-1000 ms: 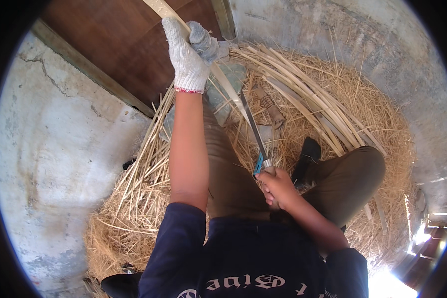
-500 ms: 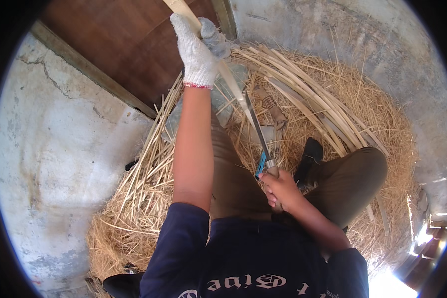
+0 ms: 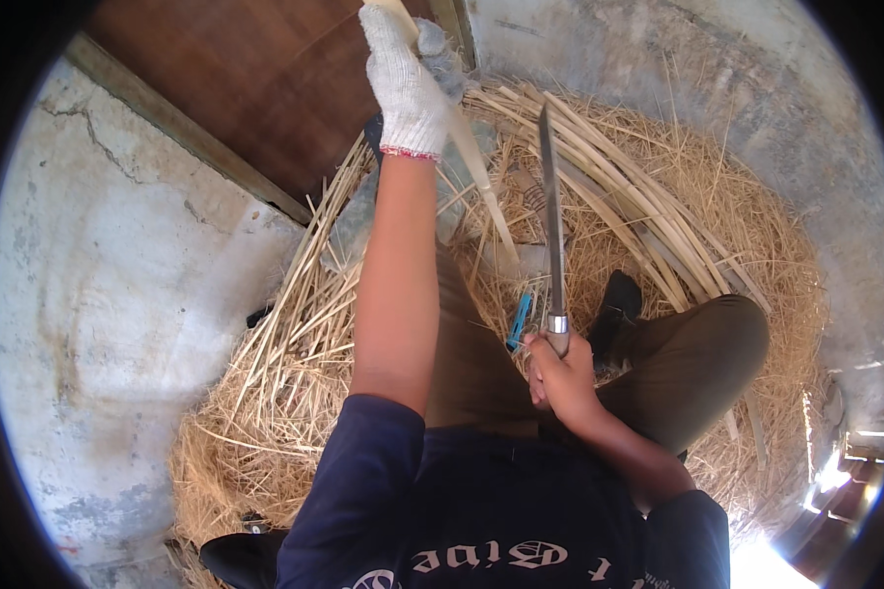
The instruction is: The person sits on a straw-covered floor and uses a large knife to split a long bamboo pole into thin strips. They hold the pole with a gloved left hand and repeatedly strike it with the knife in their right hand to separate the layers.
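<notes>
My left hand (image 3: 413, 83), in a white knitted glove with a red-edged cuff, is closed around a pale split strip (image 3: 476, 172) that looks like bamboo. The arm is stretched far forward, and the strip slants down from the glove toward the floor between my legs. In my bare right hand (image 3: 563, 371), close to my lap, is the handle of a long, narrow-bladed knife (image 3: 552, 216). Its blade points up and away from me, to the right of the strip and apart from it. The grey palm side of the glove partly hides my left fingers.
A bundle of long pale strips (image 3: 619, 187) lies at the far right on a heap of straw-like shavings (image 3: 746, 236). More thin strips (image 3: 304, 285) lie left of my legs. A blue object (image 3: 520, 322) rests beside the knife handle. Worn walls (image 3: 147, 324) and a brown panel (image 3: 255, 88) stand close by.
The knife blade has come off the strip and swung right, now more upright. My left hand has shifted slightly right and farther away with the strip, whose lower end now shows.
</notes>
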{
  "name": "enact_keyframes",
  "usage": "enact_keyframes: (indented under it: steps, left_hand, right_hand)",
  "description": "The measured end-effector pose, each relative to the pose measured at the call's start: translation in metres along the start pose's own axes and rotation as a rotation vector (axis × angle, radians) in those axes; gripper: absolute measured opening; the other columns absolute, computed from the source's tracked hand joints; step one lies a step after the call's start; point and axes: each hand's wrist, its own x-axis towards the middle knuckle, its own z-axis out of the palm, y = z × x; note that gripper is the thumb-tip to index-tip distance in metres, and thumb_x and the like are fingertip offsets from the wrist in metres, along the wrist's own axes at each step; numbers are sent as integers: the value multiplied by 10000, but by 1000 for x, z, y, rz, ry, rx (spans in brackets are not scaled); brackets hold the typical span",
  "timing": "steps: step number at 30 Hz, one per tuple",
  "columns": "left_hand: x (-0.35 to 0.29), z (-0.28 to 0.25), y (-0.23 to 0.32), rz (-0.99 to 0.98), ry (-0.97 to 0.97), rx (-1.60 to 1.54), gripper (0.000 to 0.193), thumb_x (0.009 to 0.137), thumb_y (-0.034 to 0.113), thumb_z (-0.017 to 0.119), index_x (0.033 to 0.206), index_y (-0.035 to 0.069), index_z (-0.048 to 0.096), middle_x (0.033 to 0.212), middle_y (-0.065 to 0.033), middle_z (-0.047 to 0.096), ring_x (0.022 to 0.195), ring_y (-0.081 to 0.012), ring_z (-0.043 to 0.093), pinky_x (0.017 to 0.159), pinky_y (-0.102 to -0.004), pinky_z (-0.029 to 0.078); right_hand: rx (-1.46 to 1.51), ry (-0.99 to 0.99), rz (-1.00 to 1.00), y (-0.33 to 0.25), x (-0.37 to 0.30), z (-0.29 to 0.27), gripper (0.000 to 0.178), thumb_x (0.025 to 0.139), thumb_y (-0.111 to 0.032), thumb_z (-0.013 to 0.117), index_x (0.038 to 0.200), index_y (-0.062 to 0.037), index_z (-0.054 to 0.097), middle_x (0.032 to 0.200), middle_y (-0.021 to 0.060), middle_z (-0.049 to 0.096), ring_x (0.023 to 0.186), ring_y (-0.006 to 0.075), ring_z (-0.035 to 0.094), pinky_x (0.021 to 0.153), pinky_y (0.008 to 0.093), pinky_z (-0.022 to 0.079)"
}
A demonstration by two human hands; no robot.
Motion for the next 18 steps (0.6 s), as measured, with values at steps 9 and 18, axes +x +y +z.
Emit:
enact_keyframes:
  steps: [9, 18]
  left_hand:
    - [4, -6, 5, -16, 71, -22, 721, 960, 806, 390, 646, 157, 411, 538, 39, 279, 457, -135, 244, 444, -295, 195]
    - [-1, 3, 2, -20, 112, -12, 698, 972, 780, 412, 674, 151, 450, 551, 28, 329, 460, -139, 290, 441, -297, 220]
  right_hand:
    - [98, -132, 356, 2, 2, 0, 198, 978, -156, 636, 900, -75, 475, 624, 1, 459, 398, 109, 408, 367, 323, 373]
    - [115, -116, 314, 1, -3, -3, 212, 979, -163, 643, 885, -75, 475, 615, 4, 459, 389, 110, 424, 358, 317, 391]
